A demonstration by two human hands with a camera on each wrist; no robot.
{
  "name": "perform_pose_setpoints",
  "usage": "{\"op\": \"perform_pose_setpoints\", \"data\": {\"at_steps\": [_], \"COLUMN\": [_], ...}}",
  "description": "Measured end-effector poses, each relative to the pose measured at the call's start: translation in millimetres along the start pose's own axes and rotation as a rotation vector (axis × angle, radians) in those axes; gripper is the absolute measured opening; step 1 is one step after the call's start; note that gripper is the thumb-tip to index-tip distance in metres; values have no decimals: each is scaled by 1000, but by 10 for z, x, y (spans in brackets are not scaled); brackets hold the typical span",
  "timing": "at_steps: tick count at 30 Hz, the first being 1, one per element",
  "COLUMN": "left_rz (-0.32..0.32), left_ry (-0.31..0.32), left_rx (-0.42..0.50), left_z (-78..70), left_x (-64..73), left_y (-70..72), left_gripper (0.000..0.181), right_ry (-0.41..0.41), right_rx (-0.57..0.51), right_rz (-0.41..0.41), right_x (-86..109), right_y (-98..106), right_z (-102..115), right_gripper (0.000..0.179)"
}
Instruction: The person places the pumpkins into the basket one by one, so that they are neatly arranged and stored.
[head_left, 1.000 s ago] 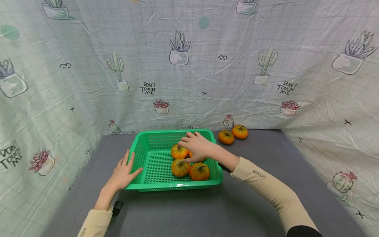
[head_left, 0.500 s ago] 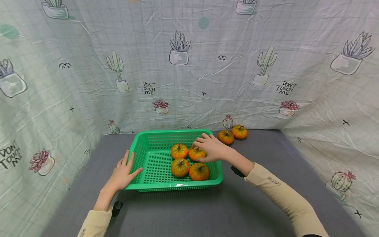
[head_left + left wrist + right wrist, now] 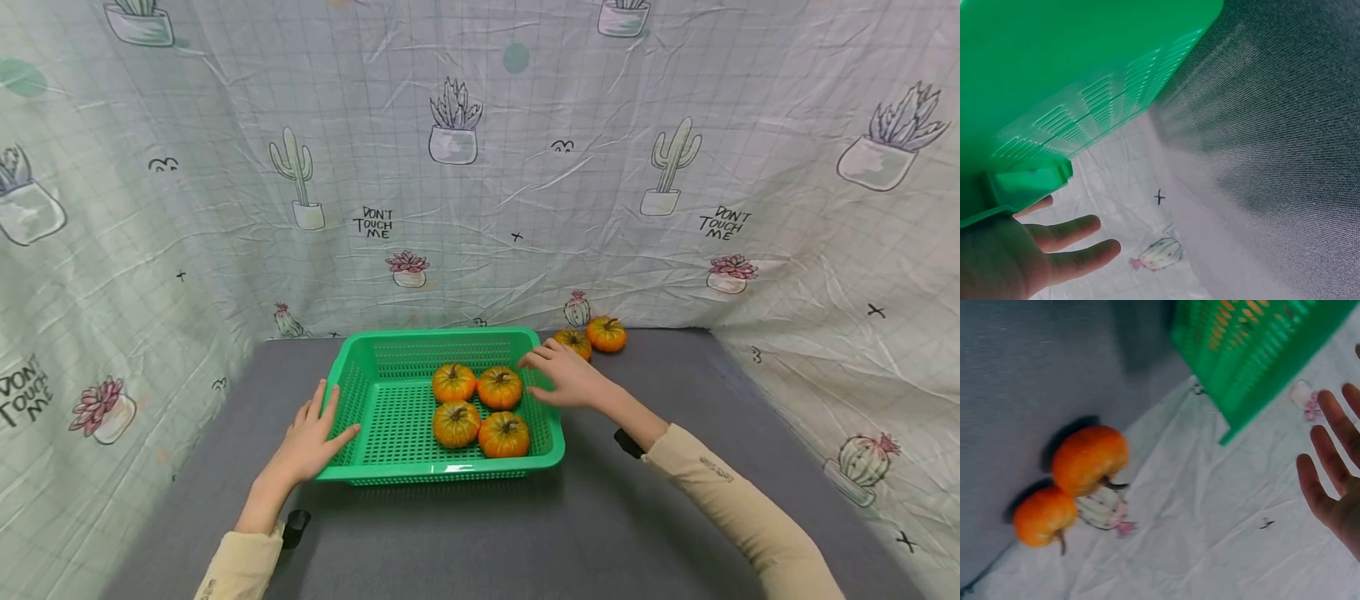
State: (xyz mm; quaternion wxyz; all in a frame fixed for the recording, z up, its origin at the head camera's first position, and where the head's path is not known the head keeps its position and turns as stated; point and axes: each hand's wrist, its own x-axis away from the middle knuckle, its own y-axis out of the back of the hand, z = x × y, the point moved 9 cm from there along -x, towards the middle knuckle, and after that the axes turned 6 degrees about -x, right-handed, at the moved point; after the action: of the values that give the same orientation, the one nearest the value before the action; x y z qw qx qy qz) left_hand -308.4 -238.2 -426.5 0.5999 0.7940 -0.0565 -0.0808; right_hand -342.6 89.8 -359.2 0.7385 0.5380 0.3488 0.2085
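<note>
**Right hand at the basket's rim, left hand steady on the other side**

From where I stand, the right hand [image 3: 573,379] hangs over the right rim of the green basket [image 3: 442,473], fingers parted and lightly bent, nothing between them. Just past its fingertips sits the far-right pumpkin [image 3: 499,388], apart from them. Farther out from those fingers are the far-left pumpkin [image 3: 453,383] and the near-left pumpkin [image 3: 457,424]; the near-right pumpkin [image 3: 505,435] is on the thumb's side, closer to the person.

The left hand [image 3: 307,442] lies along the left rim, fingers straight and spread, thumb reaching over the inside. I'd judge it is there to keep the basket from sliding, since it pinches nothing. The four pumpkins sit grouped on the side away from its fingers, likely because the right hand reaches that end most easily.

Beyond the right hand's knuckles, on the table [image 3: 420,542], are two loose pumpkins: the nearer one [image 3: 573,340], partly covered by the hand, and the farther one [image 3: 606,334] just beside it.

A second ago the right hand was over the group, hiding much of the far-right pumpkin; now it has drawn back to the rim and all four show. The left hand, basket and pumpkins look unmoved.
</note>
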Motion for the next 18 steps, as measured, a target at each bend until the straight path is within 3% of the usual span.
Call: {"op": "perform_pose_setpoints", "data": {"at_steps": [10,18], "left_rz": [-6,-4], "left_ry": [-2,-2], "left_rx": [-6,-1], "left_z": [13,6], "left_x": [-1,1], "left_y": [-11,-3], "left_gripper": [80,81], "right_ry": [-86,-278], "right_rx": [8,99], "right_rz": [-233,-214], "right_x": [146,218], "right_y": [-10,-188], "right_z": [-449,-904], "right_gripper": [28,34]}}
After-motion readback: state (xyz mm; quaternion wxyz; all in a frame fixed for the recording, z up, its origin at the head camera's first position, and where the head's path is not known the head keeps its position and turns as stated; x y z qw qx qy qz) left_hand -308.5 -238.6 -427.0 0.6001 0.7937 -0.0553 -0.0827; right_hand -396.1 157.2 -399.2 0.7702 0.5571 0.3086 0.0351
